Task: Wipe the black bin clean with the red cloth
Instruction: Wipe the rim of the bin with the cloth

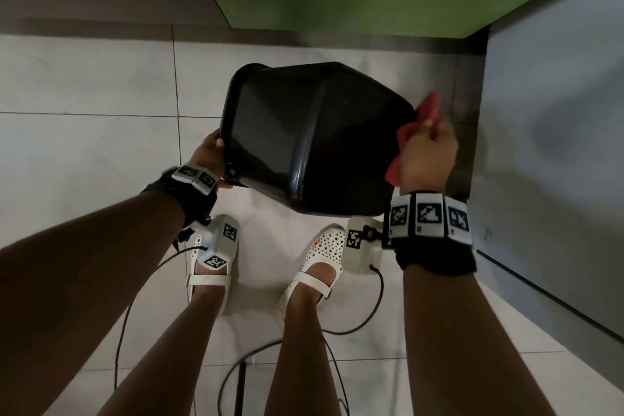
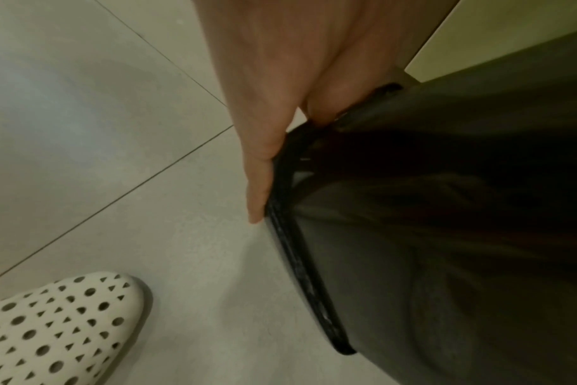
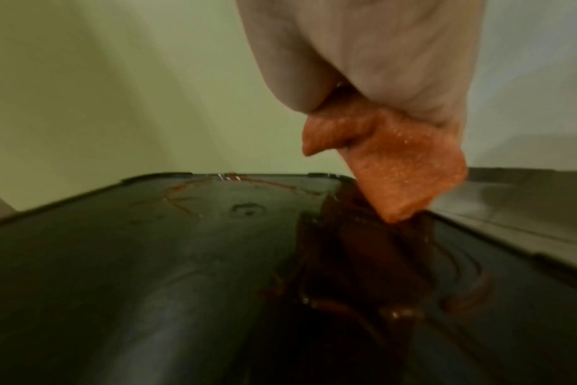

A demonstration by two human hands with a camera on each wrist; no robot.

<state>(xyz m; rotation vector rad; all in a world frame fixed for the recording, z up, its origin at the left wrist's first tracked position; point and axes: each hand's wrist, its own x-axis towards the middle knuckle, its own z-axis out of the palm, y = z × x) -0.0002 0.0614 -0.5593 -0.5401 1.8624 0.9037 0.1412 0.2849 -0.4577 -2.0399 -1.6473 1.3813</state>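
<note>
Left hand (image 1: 211, 159) grips tilted black bin (image 1: 314, 138) rim | right hand (image 1: 427, 159) bunches red cloth (image 1: 429, 111) | risk: one-handed hold slips under wiping pressure.

The head view looks steeply down from above the black bin (image 1: 314, 138), taking in both forearms, the shoes and the tiled floor (image 1: 84, 84) round it. The left wrist view sits close at the bin's rim (image 2: 280, 208), facing along the left hand (image 2: 274, 86) toward the floor. The right wrist view hovers close over the bin's outer wall (image 3: 181, 260), facing along it past the red cloth (image 3: 396, 161). All three share the bin.
</note>
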